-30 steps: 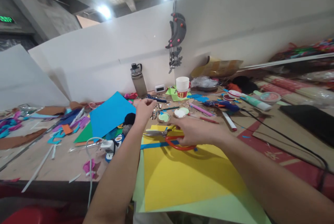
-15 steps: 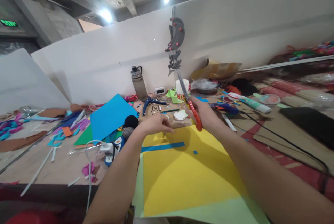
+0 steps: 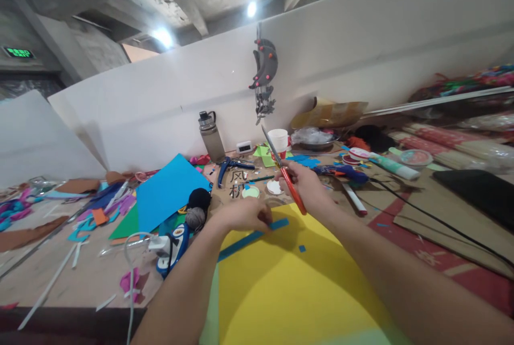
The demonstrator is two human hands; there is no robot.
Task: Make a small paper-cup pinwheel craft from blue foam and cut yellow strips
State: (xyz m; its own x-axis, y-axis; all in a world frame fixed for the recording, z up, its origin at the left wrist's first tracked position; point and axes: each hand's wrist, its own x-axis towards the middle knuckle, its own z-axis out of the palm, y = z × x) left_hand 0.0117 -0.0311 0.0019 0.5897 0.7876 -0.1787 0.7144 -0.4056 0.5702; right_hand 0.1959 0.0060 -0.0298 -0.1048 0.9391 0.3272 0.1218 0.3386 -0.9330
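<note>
My right hand (image 3: 303, 187) is wrapped round red-handled scissors (image 3: 294, 190), whose blades point up and away from me. With its fingers pinched, my left hand (image 3: 251, 215) is on a narrow blue paper strip (image 3: 241, 245) above a yellow sheet (image 3: 297, 291). The strip slants up to the right, and my fingers cover part of it. A small blue paper square (image 3: 302, 248) lies on the yellow sheet, to the right of the strip.
Beyond my hands are a blue plier-like tool (image 3: 228, 165), a bottle (image 3: 211, 139) and white cups (image 3: 278, 141). Blue card (image 3: 168, 187), yarn balls (image 3: 196, 208) and a power strip (image 3: 176, 246) lie left. A black cable (image 3: 425, 214) crosses the right side.
My left hand has come down onto the blue strip and closed on it, and the strip is more slanted. The scissors remain in my right hand. The view has tilted up slightly.
</note>
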